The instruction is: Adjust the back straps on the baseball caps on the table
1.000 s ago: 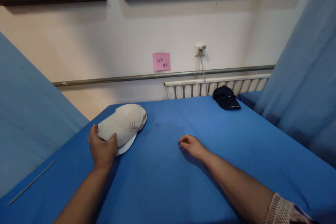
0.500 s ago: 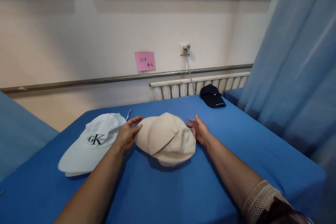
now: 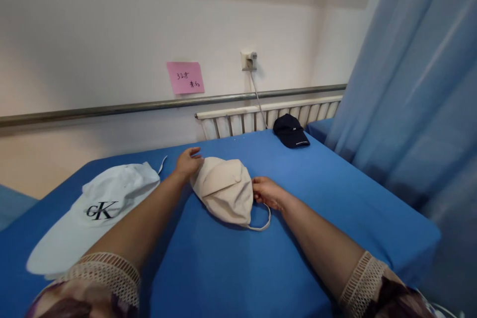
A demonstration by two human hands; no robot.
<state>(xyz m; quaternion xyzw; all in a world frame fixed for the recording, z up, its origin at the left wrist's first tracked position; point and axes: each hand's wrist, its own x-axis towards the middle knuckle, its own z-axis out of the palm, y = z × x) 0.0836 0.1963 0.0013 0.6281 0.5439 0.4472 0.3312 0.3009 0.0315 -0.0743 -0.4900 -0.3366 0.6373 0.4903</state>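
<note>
A beige baseball cap [image 3: 229,191] lies crown up on the blue-covered table, its brim toward the left and its strap looped out at the right. My left hand [image 3: 188,163] has the brim at the far left side, thumb near the edge and fingers partly behind it. At the cap's back edge, my right hand [image 3: 267,192] is closed, fingertips curled on the fabric above the strap. Left of my left forearm rests a white cap [image 3: 122,184] with black letters, partly covered by that arm.
A dark navy cap [image 3: 290,131] sits at the table's far right corner. Behind the blue table [image 3: 223,278] are a radiator [image 3: 238,124], a metal rail and a wall socket with a cord. A pink note [image 3: 185,78] is on the wall. Blue curtains [image 3: 402,84] hang at the right.
The beige cap has turned and come down flatter, with its strap now showing at the right. My right hand has closed on its back edge. The view has shifted right.
</note>
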